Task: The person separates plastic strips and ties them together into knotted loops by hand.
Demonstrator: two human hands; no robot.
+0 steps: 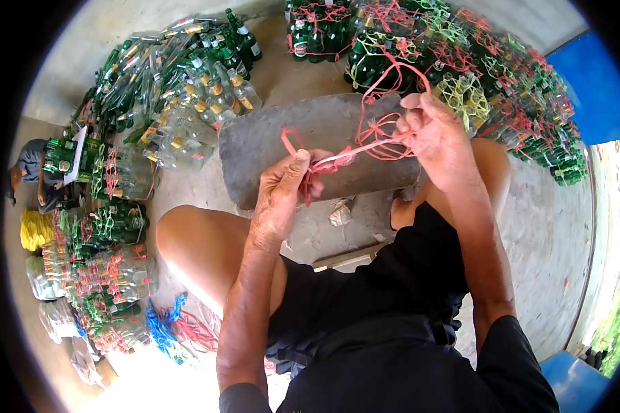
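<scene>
Between my two hands a length of pink plastic string [375, 146] is stretched over a dark stone slab [255, 144]. My left hand [282, 189] pinches its left end, with a small bunched part and a loose loop sticking out by the thumb. The fingers of my right hand [437, 134] are closed on the other end. From there a loop rises above the hand and curves down to the left. More loose pink strands form a tangled web on the slab just left of my right hand.
Loose bottles [179, 96] are heaped at the upper left. String-tied bottle bundles [455, 55] line the upper right, with more bundles [110, 268] at the left. A person [31, 165] is at the far left. Blue and pink string [165, 327] lies on the floor.
</scene>
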